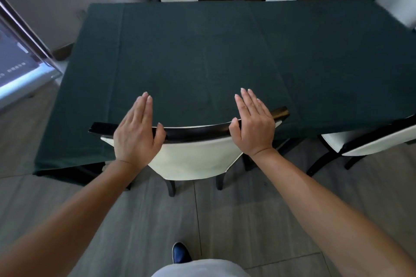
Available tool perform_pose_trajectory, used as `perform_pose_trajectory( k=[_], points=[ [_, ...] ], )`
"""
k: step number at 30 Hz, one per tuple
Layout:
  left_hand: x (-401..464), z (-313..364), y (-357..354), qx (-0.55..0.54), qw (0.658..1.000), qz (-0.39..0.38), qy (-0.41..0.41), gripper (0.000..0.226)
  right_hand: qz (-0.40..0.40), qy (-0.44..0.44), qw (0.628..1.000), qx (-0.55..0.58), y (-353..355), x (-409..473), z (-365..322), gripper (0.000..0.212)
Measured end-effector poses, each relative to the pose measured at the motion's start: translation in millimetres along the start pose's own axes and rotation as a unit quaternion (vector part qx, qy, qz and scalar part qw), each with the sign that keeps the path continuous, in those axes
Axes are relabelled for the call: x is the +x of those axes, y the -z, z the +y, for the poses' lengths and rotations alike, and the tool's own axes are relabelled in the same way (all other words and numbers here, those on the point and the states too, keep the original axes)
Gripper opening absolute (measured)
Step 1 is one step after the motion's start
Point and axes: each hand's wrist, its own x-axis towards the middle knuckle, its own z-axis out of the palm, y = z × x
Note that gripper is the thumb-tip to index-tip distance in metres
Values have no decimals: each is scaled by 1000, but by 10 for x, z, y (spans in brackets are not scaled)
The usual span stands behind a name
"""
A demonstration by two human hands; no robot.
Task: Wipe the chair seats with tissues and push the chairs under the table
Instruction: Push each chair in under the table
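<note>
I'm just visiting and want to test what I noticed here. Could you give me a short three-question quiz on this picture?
1. True or false: a tissue lies on the tablecloth.
2. Both hands rest on the near chair's: A seat, B top rail, C leg?
3. How do the fingers of the left hand and right hand lie?

Key: 1 false. 2 B. 3 Straight and flat, not curled in a grip.

Left hand: flat, palm down, fingers straight and together, thumb spread to the right. Right hand: flat, palm down, fingers straight, slightly fanned, thumb spread left. Both forearms bare, extended forward from the near edge, converging slightly.
</note>
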Motion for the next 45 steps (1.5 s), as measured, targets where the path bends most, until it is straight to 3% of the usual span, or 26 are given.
perform_pose_trajectory(
  k=[5, 10, 15, 18, 20, 23, 26, 30, 36, 41, 45],
  points=[
    [-19, 4, 16, -4, 1000, -15, 15, 67, -45, -24, 999, 8, 69, 20, -40, 62],
    [2, 12, 67, -15, 999, -32, 16, 60, -156, -114, 981, 18, 100, 134, -119, 76],
    [49, 106, 196, -42, 991, -78, 98, 50, -208, -125, 965, 97, 184, 240, -134, 74],
    [42, 140, 398, -94, 983, -9, 156, 39, -205, -79, 958, 183, 277, 363, -405, 72],
    [-65, 137, 659, -44, 989, 60, 128, 36, -201, -28, 954, 222, 373, 478, -648, 68],
    [-332, 31, 1125, 41, 990, 95, 92, 36, -219, 62, 938, 262, 544, 657, -1021, 61],
    [-637, -114, 1589, 104, 976, 86, 172, 46, -240, 153, 905, 316, 753, 756, -1420, 55],
    [-1167, -317, 1944, 139, 948, 109, 266, 48, -232, 295, 887, 269, 914, 729, -1908, 71],
    [-1989, -644, 2094, 118, 908, 125, 381, 49, -279, 344, 865, 237, 794, 575, -2644, 79],
    [-2394, -1160, 2342, 103, 898, 135, 406, 48, -278, 366, 849, 261, 614, 471, -3339, 72],
    [-2558, -1554, 2528, 81, 892, 132, 425, 50, -246, 366, 863, 247, 467, 389, -3918, 67]
  ],
)
